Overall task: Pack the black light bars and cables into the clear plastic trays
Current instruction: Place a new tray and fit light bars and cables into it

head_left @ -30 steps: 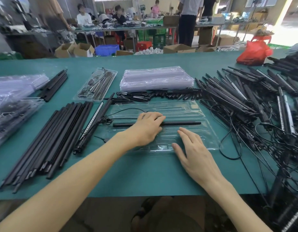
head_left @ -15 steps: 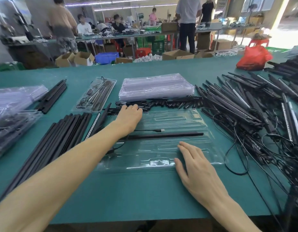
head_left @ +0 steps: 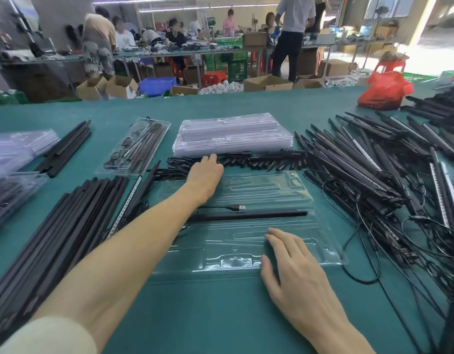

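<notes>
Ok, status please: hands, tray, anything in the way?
Left hand on small black parts beyond clear tray, grip unclear. Right hand flat on tray. One light bar in tray, USB plug loose. Left forearm crosses tray.

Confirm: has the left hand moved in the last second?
Yes. The left hand left the light bar in the clear tray and went away from the person, to the row of small black pieces.

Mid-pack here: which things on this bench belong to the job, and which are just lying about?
Job: open clear tray, light bar and USB cable in it; left hand at the small black pieces; right hand resting on the tray; empty tray stack; loose bar pile.
Lying about: red bag; cardboard boxes; blue crate.
</notes>
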Demonstrator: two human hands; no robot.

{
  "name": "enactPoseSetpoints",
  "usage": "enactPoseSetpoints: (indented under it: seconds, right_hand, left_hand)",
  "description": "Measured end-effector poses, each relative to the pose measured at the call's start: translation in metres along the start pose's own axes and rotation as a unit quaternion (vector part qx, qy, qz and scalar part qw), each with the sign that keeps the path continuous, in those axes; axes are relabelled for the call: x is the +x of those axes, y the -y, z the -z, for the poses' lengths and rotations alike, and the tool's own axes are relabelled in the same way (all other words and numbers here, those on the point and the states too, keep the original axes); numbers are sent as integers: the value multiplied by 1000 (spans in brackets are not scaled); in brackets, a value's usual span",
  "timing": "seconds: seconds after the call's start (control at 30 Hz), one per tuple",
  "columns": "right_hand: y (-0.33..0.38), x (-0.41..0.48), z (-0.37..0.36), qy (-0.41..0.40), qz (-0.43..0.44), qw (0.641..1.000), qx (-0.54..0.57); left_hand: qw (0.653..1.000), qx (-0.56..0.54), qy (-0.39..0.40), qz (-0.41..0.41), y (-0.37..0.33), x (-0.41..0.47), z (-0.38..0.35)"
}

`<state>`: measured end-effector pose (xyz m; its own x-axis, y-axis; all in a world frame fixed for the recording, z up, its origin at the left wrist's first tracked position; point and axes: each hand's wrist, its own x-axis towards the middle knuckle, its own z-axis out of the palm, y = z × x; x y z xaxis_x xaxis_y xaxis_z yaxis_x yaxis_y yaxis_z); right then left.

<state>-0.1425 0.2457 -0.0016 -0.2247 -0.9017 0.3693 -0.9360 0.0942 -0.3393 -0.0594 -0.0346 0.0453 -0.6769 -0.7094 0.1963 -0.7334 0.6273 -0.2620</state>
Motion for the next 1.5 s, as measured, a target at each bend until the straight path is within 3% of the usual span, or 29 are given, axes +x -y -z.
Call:
enactPoseSetpoints:
  seconds: [0.53,0.77,0.9,1.03,1.23,1.33,1.5]
  right_hand:
    - [1,1,-1,0,6,1000,-13]
    - [0,1,-2,-18,13,1000,-10]
    - [0,2,-4,-21,7,1000,-7]
    - [0,4,-2,-33,-12,999,18]
    - [-1,3,1,-70,-40,996,41]
    - [-2,3,1,-73,-41,996,27]
    - [-4,2,-2,-60,-31,998,-6]
  left_hand:
    - [995,-90,-51,7,21,-17,-7]
    - [976,-113,-154,-105,-13,-33,35]
    - [953,-243,-59,-170,-56,-64,65]
    - [941,-268,-10,-208,-77,-78,71]
    - [911,-372,58,-169,-77,-83,61]
    - [908,-381,65,-162,-70,-91,56]
    - [934,-319,50,-153,-55,-102,48]
